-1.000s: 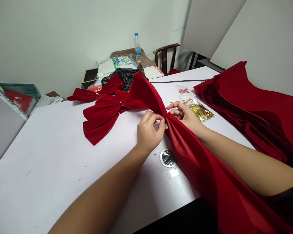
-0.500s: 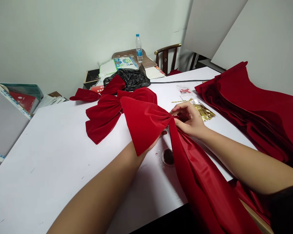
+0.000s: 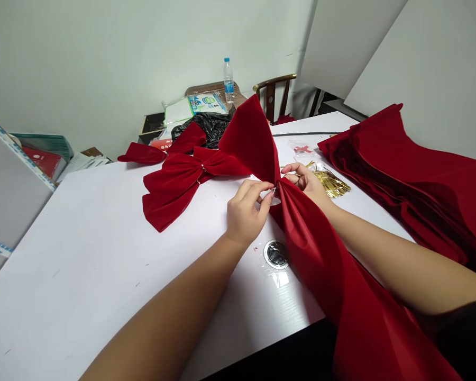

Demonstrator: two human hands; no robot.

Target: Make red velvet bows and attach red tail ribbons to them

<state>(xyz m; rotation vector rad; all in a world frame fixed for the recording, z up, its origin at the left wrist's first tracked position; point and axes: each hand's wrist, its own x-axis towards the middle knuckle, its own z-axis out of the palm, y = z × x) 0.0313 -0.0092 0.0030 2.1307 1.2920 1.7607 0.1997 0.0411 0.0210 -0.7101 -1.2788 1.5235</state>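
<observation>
A length of red velvet fabric is gathered to a narrow waist in front of me. Its short end stands up like a fan, while the long end hangs over the near table edge. My left hand pinches a small shiny twist tie at that waist. Behind the gather, my right hand is closed on the fabric, its fingertips partly hidden. Farther left lie gathered red velvet bows with shiny ties at their middles. A bundle of gold twist ties rests just past my right hand.
Stacked red velvet pieces cover the right side of the white table. A round cable hole is below my left hand. Toward the back are a black plastic bag, a water bottle and a wooden chair.
The short fabric end has swung from lying leftward to standing upright. My left hand has come out from beneath it and now pinches the tie at the gather.
</observation>
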